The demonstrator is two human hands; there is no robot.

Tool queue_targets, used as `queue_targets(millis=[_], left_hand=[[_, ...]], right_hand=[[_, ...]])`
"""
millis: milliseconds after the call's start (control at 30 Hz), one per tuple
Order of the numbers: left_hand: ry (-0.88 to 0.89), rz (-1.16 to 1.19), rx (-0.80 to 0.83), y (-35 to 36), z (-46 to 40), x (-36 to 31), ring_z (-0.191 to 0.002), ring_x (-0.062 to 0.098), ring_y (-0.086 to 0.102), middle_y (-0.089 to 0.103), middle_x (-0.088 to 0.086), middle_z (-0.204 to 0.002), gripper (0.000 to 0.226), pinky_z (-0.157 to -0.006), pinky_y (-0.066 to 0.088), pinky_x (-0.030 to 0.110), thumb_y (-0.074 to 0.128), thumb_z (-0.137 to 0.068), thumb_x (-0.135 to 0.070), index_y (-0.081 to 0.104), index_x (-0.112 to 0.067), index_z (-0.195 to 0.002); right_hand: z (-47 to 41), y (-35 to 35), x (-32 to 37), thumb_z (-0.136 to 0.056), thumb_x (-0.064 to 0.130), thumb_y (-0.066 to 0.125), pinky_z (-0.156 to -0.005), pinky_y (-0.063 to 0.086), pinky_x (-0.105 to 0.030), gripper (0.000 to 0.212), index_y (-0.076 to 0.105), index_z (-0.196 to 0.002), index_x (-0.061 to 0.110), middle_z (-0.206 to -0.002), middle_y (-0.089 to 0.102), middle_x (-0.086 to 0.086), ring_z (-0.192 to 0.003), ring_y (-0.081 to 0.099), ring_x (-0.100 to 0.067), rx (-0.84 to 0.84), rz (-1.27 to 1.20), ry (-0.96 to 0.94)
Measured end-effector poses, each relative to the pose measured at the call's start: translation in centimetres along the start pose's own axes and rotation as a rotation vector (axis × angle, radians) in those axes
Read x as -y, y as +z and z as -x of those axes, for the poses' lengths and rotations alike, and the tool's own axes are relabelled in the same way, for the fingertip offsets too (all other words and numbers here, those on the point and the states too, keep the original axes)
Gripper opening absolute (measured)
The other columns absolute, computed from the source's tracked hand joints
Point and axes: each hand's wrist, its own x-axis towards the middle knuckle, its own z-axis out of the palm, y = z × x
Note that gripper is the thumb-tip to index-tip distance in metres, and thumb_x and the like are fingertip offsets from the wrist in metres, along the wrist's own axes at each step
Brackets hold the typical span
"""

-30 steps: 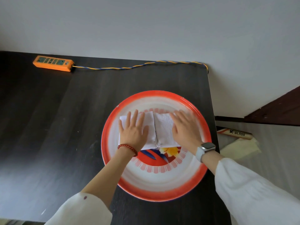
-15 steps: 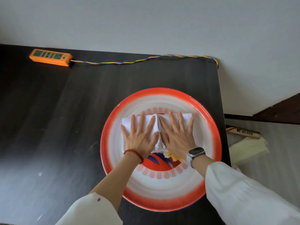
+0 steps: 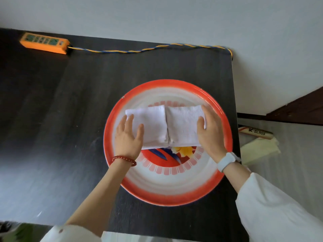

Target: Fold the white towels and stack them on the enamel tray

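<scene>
Two folded white towels lie side by side in the far half of the round red-rimmed enamel tray [image 3: 167,198], touching along a middle seam. My left hand [image 3: 128,137] rests on the outer left edge of the left towel [image 3: 153,124], fingers spread and thumb on the cloth. My right hand [image 3: 211,133] cups the outer right edge of the right towel [image 3: 183,124], thumb on top. Neither towel is lifted. The tray's painted flower centre shows just in front of the towels.
The tray sits on a dark wooden table [image 3: 52,137], close to its right edge. An orange power strip [image 3: 44,43] lies at the far left, its twisted cable [image 3: 139,49] running along the back edge. Below on the floor are a labelled tube [image 3: 255,132] and a pale yellow cloth [image 3: 258,149].
Both hands slid apart from the middle of the towels to their outer edges, uncovering the towel tops. The towels stayed in place on the tray.
</scene>
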Motion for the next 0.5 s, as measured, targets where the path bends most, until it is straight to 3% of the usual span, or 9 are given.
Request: queue_targets(millis=[67,133,200,267,300,367,433,500], left_hand=[[-0.164,0.078,0.013,-0.3,0.9,0.8,-0.140,0.021,0.021,0.021,0.007,-0.152,0.057,-0.113,0.020,0.035,0.045,-0.095,-0.037,0.028,-0.013,-0.143],[-0.367,0.236,-0.003,-0.6,1.1,0.9,-0.138,0.021,0.024,0.023,0.007,-0.152,0.057,-0.113,0.021,0.035,0.046,-0.095,-0.031,0.024,-0.013,-0.145],[-0.571,0.417,0.013,-0.8,0.9,0.4,-0.131,0.023,0.034,0.030,0.005,-0.148,0.056,-0.109,0.031,0.042,0.048,-0.094,-0.031,0.027,-0.017,-0.143],[-0.744,0.552,0.052,-1.0,0.9,-0.3,-0.119,0.023,0.040,0.036,0.003,-0.142,0.053,-0.100,0.040,0.043,0.050,-0.092,-0.033,0.032,-0.021,-0.140],[-0.813,0.612,0.055,-1.0,0.9,-0.7,-0.112,0.022,0.040,0.037,0.003,-0.140,0.053,-0.096,0.043,0.043,0.051,-0.091,-0.034,0.034,-0.022,-0.139],[-0.911,0.690,0.052,-0.9,1.1,-1.5,-0.103,0.023,0.040,0.037,0.001,-0.133,0.056,-0.091,0.047,0.044,0.054,-0.088,-0.036,0.033,-0.025,-0.139],[-0.998,0.737,0.046,-0.6,1.2,-1.8,-0.101,0.026,0.045,0.038,0.003,-0.124,0.060,-0.088,0.048,0.046,0.059,-0.084,-0.036,0.033,-0.024,-0.138],[-1.099,0.832,0.027,-0.5,1.3,-2.0,-0.093,0.028,0.050,0.046,0.009,-0.109,0.057,-0.086,0.049,0.046,0.062,-0.083,-0.034,0.037,-0.018,-0.131]], right_hand=[[0.3,-0.6,-1.0,-0.097,0.018,0.037,-0.085,0.041,-0.012,0.040,0.039,-0.136,0.025,-0.122,0.050,0.010,-0.105,0.049,-0.007,0.086,-0.190,0.253],[0.6,-0.3,-2.2,-0.091,0.030,0.036,-0.062,0.034,-0.019,0.021,0.050,-0.104,0.038,-0.087,0.046,0.014,-0.073,0.043,-0.005,0.126,-0.339,0.516],[0.7,0.5,-2.9,-0.079,0.039,0.033,-0.056,0.021,-0.020,0.007,0.032,-0.072,0.041,-0.072,0.027,0.017,-0.061,0.024,0.000,0.145,-0.408,0.732],[0.9,0.5,-2.6,-0.086,0.038,0.031,-0.059,0.024,-0.021,0.010,0.037,-0.077,0.038,-0.079,0.033,0.014,-0.063,0.027,-0.002,0.160,-0.461,0.844],[1.1,0.4,-2.4,-0.089,0.036,0.031,-0.065,0.032,-0.024,0.016,0.047,-0.092,0.032,-0.091,0.041,0.008,-0.071,0.037,-0.006,0.143,-0.499,0.891],[1.4,0.1,-1.9,-0.091,0.037,0.032,-0.078,0.040,-0.035,0.038,0.045,-0.124,0.022,-0.117,0.045,-0.001,-0.100,0.046,-0.020,0.145,-0.601,1.037],[1.8,-0.5,-1.0,-0.090,0.035,0.035,-0.079,0.045,-0.039,0.036,0.047,-0.120,0.018,-0.132,0.045,-0.010,-0.112,0.048,-0.030,0.163,-0.718,1.138],[1.5,-0.5,-0.4,-0.089,0.031,0.035,-0.085,0.045,-0.046,0.021,0.046,-0.097,0.015,-0.130,0.047,-0.022,-0.109,0.052,-0.035,0.161,-0.800,1.228]])
